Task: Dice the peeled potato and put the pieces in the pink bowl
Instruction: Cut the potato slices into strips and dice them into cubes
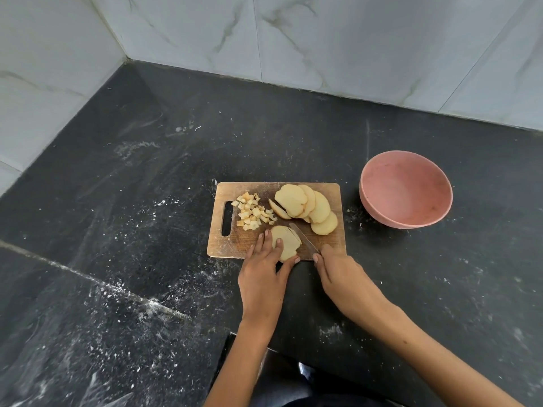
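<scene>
A wooden cutting board point(235, 245) lies on the black counter. On its near edge a potato slice point(289, 243) lies flat, with cut lines across its right part. My left hand point(264, 271) presses on it with straight fingers, the thumb along its near side. My right hand point(342, 274) grips a knife point(304, 237) whose blade lies against the slice's right edge. Several whole slices point(308, 207) overlap at the board's far right. A pile of small dice point(252, 214) sits near the board's handle slot. The pink bowl point(405, 189) stands empty to the board's right.
The black stone counter point(132, 201) is dusted with white specks and meets marble-tiled walls point(323, 39) at the back and left. The counter's front edge runs just under my forearms.
</scene>
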Demonstrator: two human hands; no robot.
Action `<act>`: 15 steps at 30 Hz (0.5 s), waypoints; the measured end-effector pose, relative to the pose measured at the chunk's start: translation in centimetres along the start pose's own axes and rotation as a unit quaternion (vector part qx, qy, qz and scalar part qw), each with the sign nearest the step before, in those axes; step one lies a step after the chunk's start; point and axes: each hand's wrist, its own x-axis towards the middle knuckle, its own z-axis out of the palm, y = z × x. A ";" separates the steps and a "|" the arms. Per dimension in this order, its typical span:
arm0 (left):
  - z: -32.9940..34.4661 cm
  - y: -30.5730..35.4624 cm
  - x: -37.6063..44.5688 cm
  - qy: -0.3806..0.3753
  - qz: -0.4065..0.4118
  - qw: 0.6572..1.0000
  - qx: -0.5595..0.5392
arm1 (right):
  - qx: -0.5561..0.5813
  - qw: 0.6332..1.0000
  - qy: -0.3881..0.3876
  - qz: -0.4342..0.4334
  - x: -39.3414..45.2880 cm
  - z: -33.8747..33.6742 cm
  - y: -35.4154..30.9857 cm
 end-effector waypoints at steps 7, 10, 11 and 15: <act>-0.2 0.0 -0.2 -0.033 -0.002 0.999 -0.002 | -0.055 0.998 -0.028 -0.004 2.1 0.5 -1.8; -0.3 0.0 -0.1 -0.034 -0.006 0.999 -0.012 | -0.077 0.996 -0.035 -0.004 2.5 0.8 -2.0; -0.3 0.0 -0.1 -0.034 -0.005 0.999 -0.013 | -0.083 0.996 -0.040 -0.004 2.7 0.8 -2.1; -0.2 0.0 -0.1 -0.032 -0.004 0.999 -0.016 | -0.102 0.993 -0.061 0.000 3.6 0.7 -2.4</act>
